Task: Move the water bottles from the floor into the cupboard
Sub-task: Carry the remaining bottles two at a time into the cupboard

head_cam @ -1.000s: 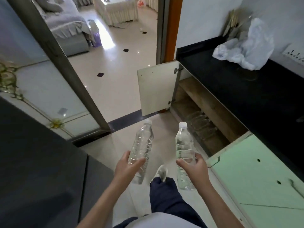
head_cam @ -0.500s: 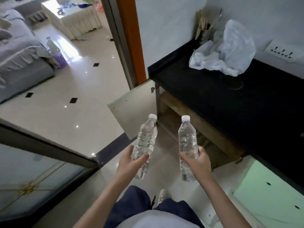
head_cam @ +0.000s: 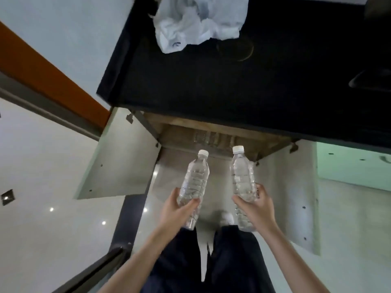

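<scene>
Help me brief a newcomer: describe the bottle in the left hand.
Under the black countertop is an open cupboard. Two clear bottles are held before it. The left bottle, in the left hand, leans rightward; the right bottle stands straighter.

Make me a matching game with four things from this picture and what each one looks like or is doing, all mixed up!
Things:
1. plastic bag
2. counter
3. left cupboard door
4. water bottles

Clues:
A. black
B. swung open
C. clear, one gripped in each hand
D. white and crumpled

Pairs: 1-D, 2-A, 3-B, 4-C. The left hand grips one bottle and the right hand grips the other.
</scene>
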Tool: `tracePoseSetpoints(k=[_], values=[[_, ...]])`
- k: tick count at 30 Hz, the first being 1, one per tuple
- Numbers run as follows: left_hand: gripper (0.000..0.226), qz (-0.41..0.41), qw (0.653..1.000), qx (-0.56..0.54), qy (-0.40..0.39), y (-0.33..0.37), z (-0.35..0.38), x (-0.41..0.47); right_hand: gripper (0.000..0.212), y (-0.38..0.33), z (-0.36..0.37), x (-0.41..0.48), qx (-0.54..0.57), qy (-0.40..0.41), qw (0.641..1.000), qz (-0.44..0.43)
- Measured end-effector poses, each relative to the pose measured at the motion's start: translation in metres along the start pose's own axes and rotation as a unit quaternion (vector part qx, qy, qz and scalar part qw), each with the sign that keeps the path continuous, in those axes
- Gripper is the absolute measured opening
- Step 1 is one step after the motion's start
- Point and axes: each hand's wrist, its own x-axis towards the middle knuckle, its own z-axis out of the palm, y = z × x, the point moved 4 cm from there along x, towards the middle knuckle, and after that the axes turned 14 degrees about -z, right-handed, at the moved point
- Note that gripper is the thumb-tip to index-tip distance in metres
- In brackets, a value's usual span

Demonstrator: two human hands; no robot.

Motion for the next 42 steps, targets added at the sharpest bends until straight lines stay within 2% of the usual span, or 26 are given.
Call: tracePoseSetpoints(k=[7,14,21,26,31,36,39,42], values=[[0.022,-0.036,0.998,0.055,-0.007,-0.008,-0.024,0.112,0.038,0.049,0.069,0.049,-0.021,0.035,0.997,0.059],[0.025,-0.033,0.997,0.072,0.023,-0.048,-0.014,0.269,0.036,0.161,0.13,0.137,-0.04,0.035,0.994,0.093],[0.02,0.023,0.997,0.059,0.049,-0.092,0.015,0.439,0.04,0.301,0.166,0.241,-0.047,0.081,0.994,0.056],[0.035,0.083,0.996,0.035,0.022,-0.113,0.062,0.558,0.047,0.391,0.183,0.319,-0.021,0.129,0.991,0.002],[0.015,0.17,0.985,0.005,-0.001,-0.118,0.111,0.665,0.043,0.471,0.196,0.402,-0.006,0.133,0.988,-0.079],[0.025,0.239,0.968,-0.008,-0.077,-0.105,0.164,0.713,0.035,0.502,0.196,0.45,0.0,0.168,0.978,-0.125],[0.024,0.236,0.967,-0.015,-0.094,-0.11,0.193,0.712,0.037,0.51,0.189,0.452,0.002,0.204,0.974,-0.098],[0.023,0.224,0.97,-0.009,-0.09,-0.123,0.215,0.711,0.038,0.517,0.183,0.446,0.007,0.187,0.98,-0.063]])
